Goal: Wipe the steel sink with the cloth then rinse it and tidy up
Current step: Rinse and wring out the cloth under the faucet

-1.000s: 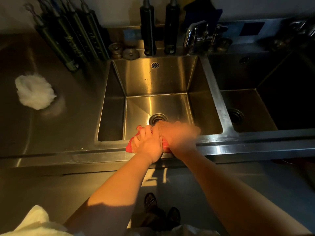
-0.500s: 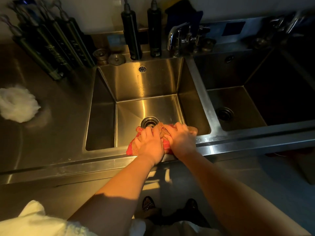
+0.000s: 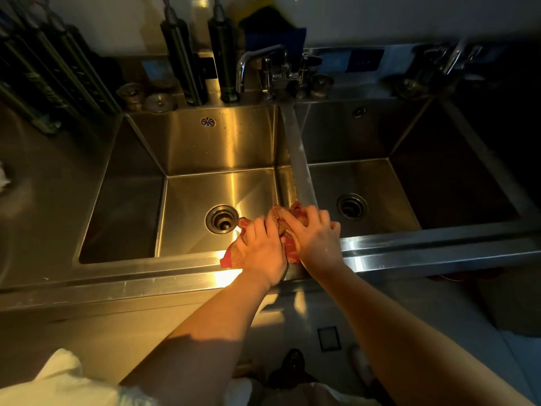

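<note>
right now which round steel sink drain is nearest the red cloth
The left basin's drain; the red cloth almost touches it, the other drain lies past the divider.

The person wears a white sleeve (image 3: 58, 382), dark shoe (image 3: 292, 363).

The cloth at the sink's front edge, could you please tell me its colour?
The cloth is red with tan-brown patches, best seen in the head view.

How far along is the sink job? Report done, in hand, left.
Done: nothing plainly finished. In hand: the left hand and right hand hold the bunched cloth at the sink's near right corner, apparently mid-wipe. Left: rinsing, since the tap runs no water, then tidying.
</note>
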Tool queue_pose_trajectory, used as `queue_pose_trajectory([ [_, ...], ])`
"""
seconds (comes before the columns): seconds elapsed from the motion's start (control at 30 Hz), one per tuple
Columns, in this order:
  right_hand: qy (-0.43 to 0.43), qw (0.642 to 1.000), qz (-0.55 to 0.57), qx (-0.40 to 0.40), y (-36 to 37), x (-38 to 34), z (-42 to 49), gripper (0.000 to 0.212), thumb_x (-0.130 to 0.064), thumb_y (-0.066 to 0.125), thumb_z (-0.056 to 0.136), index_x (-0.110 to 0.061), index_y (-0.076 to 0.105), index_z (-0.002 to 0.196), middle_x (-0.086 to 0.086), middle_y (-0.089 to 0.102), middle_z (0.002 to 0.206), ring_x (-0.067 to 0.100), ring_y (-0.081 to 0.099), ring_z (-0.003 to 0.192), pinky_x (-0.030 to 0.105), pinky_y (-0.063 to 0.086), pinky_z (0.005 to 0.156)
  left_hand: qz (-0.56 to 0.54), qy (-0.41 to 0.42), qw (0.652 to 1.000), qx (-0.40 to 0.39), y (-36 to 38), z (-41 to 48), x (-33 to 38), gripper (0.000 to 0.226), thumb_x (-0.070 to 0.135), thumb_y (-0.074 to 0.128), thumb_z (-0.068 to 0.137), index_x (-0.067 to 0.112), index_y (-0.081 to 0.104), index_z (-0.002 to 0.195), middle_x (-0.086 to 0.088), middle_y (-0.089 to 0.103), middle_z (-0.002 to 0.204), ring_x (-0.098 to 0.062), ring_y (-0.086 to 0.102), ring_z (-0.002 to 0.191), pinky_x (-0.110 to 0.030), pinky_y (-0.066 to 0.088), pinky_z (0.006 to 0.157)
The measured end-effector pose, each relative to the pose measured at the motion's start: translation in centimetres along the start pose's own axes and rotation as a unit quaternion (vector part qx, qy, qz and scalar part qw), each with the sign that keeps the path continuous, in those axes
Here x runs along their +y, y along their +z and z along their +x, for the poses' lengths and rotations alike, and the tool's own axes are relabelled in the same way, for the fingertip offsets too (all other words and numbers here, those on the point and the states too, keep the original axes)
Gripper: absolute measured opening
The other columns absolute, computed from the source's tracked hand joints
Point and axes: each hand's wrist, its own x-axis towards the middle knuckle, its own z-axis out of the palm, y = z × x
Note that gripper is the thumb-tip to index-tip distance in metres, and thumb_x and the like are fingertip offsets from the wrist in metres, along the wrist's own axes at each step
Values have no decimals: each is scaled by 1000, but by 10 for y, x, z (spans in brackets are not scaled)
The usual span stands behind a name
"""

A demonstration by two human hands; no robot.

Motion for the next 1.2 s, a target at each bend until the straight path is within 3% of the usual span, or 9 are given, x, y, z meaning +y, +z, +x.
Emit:
queue_pose_trajectory([
  [0.13, 0, 999, 31, -14, -2, 17, -3, 47, -45, 48, 85, -30, 51, 128, 13, 56, 112, 32, 56, 89, 41, 48, 65, 20, 3, 1000, 7, 12, -1, 9, 62, 49, 26, 96, 16, 12, 146, -7, 23, 145, -25, 24, 129, -47, 24, 104],
  [0.3, -30, 997, 76, -15, 2, 39, 2, 53, -29, 70, 80, -21, 52, 129, 20, 56, 113, 38, 57, 91, 46, 50, 68, 21, -2, 1000, -8, 18, 7, 23, 68, 51, 28, 95, 16, 5, 148, -6, 16, 148, -26, 19, 133, -49, 24, 106],
  [0.5, -7, 993, 117, 18, -1, 53, 10, 47, -23, 60, 81, -11, 53, 126, 25, 56, 110, 42, 57, 90, 51, 51, 69, 47, 17, 998, 28, 16, 21, 41, 70, 46, 37, 94, 16, 4, 148, -8, 16, 150, -27, 19, 134, -48, 25, 105],
  [0.6, 44, 991, 124, 35, -4, 60, 16, 47, -30, 48, 83, -10, 54, 126, 26, 55, 114, 44, 55, 97, 54, 47, 78, 45, 41, 997, 42, 11, 36, 49, 71, 41, 41, 94, 18, 3, 149, -7, 15, 151, -26, 16, 135, -47, 24, 106],
  [0.67, 59, 990, 119, 42, -4, 66, 19, 46, -23, 57, 84, -10, 52, 127, 25, 53, 120, 45, 53, 107, 58, 43, 85, 33, 58, 998, 24, 10, 46, 56, 72, 39, 41, 94, 18, 0, 149, -5, 10, 152, -25, 11, 137, -48, 21, 108],
  [0.8, 84, 986, 134, -47, 4, 64, 17, 61, -28, 37, 89, -14, 21, 146, 13, 28, 150, 34, 25, 138, 62, 28, 104, 13, 78, 997, -26, 14, 56, 61, 70, 40, 33, 97, 23, -10, 149, 3, -4, 156, -22, -2, 142, -49, 12, 114],
  [0.87, 87, 981, 147, -86, 12, 61, 13, 66, -37, 26, 91, -19, -1, 149, 5, 10, 157, 29, 8, 143, 57, 18, 112, 13, 84, 995, -49, 16, 60, 57, 71, 42, 32, 97, 24, -15, 148, 3, -8, 157, -22, -6, 143, -48, 7, 115],
  [1.0, 94, 975, 164, -115, 21, 65, 15, 65, -45, 17, 92, -25, -17, 143, -1, -2, 158, 25, -1, 144, 50, 14, 115, 11, 101, 993, -59, 19, 68, 49, 74, 41, 34, 96, 25, -17, 147, 2, -6, 156, -25, -3, 143, -41, 8, 115],
  [1.2, 128, 966, 205, -92, 26, 62, 29, 61, -38, 18, 92, -23, -3, 147, -1, 6, 158, 22, 3, 144, 43, 14, 114, 2, 123, 991, -59, 21, 87, 43, 71, 45, 34, 96, 30, -12, 147, 5, 1, 153, -25, 3, 140, -42, 13, 114],
])
